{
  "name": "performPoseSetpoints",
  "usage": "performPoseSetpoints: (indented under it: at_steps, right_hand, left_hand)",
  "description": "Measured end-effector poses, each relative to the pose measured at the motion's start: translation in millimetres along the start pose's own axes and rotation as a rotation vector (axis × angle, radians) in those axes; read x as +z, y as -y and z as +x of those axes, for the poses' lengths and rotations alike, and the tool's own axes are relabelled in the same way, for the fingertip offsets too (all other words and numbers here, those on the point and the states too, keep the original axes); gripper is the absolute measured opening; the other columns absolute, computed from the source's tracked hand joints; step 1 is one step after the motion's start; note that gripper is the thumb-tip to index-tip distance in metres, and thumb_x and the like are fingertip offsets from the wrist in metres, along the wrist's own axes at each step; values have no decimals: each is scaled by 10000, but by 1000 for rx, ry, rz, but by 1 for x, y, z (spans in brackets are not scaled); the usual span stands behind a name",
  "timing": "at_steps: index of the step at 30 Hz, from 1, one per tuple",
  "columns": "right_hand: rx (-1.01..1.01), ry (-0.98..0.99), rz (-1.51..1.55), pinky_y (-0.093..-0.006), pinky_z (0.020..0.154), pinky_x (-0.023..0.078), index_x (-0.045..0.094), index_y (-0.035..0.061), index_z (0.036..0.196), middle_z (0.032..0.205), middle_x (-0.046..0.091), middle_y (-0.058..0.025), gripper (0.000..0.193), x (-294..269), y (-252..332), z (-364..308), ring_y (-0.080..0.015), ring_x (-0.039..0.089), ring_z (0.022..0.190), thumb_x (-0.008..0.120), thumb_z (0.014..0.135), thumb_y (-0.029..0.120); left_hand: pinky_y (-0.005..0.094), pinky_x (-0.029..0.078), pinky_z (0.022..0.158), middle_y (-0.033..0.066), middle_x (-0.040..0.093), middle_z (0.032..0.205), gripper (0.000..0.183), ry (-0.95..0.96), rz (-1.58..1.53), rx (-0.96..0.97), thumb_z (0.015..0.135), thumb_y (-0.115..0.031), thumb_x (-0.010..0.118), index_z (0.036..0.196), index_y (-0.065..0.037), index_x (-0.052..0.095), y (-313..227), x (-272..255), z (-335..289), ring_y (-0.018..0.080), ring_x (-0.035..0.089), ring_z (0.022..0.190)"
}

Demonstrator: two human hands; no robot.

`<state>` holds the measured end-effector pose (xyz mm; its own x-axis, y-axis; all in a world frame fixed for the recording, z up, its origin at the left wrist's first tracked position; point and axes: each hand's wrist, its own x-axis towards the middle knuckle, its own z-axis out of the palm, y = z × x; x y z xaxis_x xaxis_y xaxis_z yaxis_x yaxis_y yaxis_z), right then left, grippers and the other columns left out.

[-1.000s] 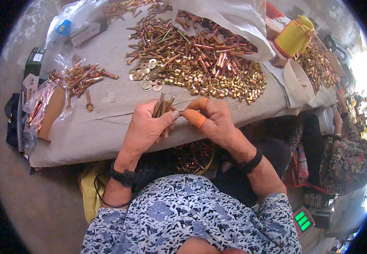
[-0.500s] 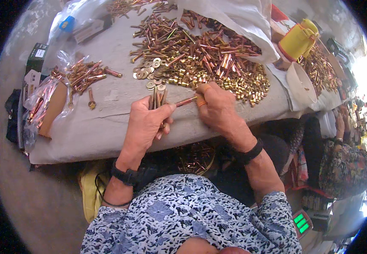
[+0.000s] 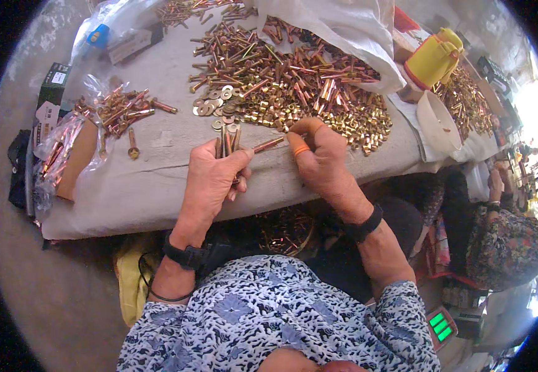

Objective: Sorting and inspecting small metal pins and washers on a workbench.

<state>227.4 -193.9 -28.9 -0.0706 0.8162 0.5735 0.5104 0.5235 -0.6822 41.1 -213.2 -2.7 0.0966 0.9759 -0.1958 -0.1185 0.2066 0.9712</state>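
My left hand (image 3: 204, 183) is closed round several brass-coloured bolts. Most stand upright past its fingers, while one bolt (image 3: 269, 145) points right from between thumb and fingertips. Just beyond that bolt's tip is my right hand (image 3: 328, 164), its fingers bent together in a pinch at the near edge of a pile of short gold nuts (image 3: 362, 127). Orange bands wrap two of its fingers; whatever the fingertips hold is hidden. Flat washers (image 3: 210, 106) lie beyond my left hand, beside the nuts. Behind them spreads a large heap of bolts (image 3: 238, 53).
A smaller group of bolts (image 3: 120, 115) lies at left on the cloth-covered table (image 3: 157, 211), near a plastic bag (image 3: 52, 155). At right are a white bowl (image 3: 436, 124) and a yellow jug (image 3: 431, 62). Another person's patterned clothing (image 3: 511, 248) shows at far right.
My right fingers have come off the tip of the right-pointing bolt, leaving a small gap. My left hand keeps its bolts and has hardly moved.
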Motion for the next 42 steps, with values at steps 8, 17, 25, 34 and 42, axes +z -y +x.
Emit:
performPoseSetpoints:
  at_steps: [8,17,25,34,42]
  right_hand:
    - [316,62,480,-217,537,419,573,8,985,751,577,-24,154,-4,21,0,-71,511,607,536,839,42]
    - [319,145,483,-218,522,418,580,4,947,707,563,-20,131,-3,18,-4,-70,504,582,540,846,77]
    - [316,189,277,-257,505,432,598,-1,904,639,571,-33,137,-10,18,-3,-92,532,572,568,842,118]
    - [265,196,295,-267,517,450,605,-4,904,665,588,-47,132,-10,16,-4,-108,552,583,566,837,104]
    - [399,244,463,-240,484,429,590,5,929,689,585,-29,137,-12,18,-4,-95,519,543,556,856,115]
  left_hand:
    - [193,329,298,46,549,580,158,0,59,6,785,-135,627,751,-10,538,-2,0,-1,68,492,396]
    - [189,329,303,44,549,585,149,28,71,9,786,-142,624,768,-10,558,-2,-1,0,67,493,402]
    - [198,317,308,26,536,557,151,35,94,20,788,-167,618,753,-47,532,-2,-1,-2,69,464,386]
    - [199,317,308,26,536,560,154,35,82,29,781,-170,621,759,-46,532,0,-1,-2,67,465,386]
    - [198,320,304,24,539,570,158,53,116,14,777,-175,623,765,-41,540,-1,-2,-1,69,479,399]
